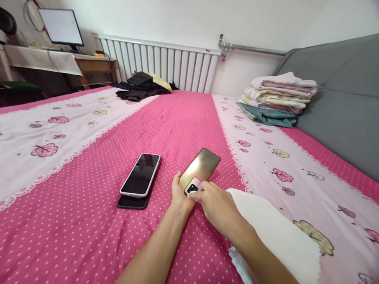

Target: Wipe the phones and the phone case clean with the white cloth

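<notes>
Currently, glossy gold rectangular phone lies back-up in left hand, thumb at its left edge, other fingers hidden beneath. Right hand has fingers pinched together on small white soft-looking scrap, at phone's lower-end black camera block. Pink dotted bedspread below.

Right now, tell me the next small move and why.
Probably rub the camera block lightly with the right hand: it seems to pinch something small and white there, while the left hand supports the gold phone with its back facing up.
</notes>
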The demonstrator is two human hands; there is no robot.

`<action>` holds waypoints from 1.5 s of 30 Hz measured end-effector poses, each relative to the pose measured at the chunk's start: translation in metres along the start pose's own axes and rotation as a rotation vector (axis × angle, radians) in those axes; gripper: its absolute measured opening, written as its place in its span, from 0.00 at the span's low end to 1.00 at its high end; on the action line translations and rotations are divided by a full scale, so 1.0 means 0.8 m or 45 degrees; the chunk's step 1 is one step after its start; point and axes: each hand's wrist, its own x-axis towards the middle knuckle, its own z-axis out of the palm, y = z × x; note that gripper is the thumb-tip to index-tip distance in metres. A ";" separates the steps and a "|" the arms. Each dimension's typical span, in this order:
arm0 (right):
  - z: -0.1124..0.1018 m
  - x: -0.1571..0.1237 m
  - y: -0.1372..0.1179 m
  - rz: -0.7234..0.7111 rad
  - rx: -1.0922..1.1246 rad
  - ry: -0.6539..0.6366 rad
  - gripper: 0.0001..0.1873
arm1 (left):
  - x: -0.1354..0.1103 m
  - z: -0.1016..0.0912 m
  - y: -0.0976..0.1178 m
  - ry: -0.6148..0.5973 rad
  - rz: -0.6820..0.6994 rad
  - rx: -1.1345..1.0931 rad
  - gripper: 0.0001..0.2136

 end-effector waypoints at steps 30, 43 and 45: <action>0.011 0.021 0.039 0.333 -0.075 0.386 0.19 | -0.009 0.000 -0.005 -0.020 0.051 0.225 0.13; 0.013 0.020 0.030 0.327 -0.091 0.363 0.18 | -0.008 0.000 -0.005 -0.010 0.028 0.222 0.13; 0.014 0.020 0.026 0.281 -0.082 0.348 0.18 | -0.009 0.001 -0.005 -0.028 0.016 0.216 0.13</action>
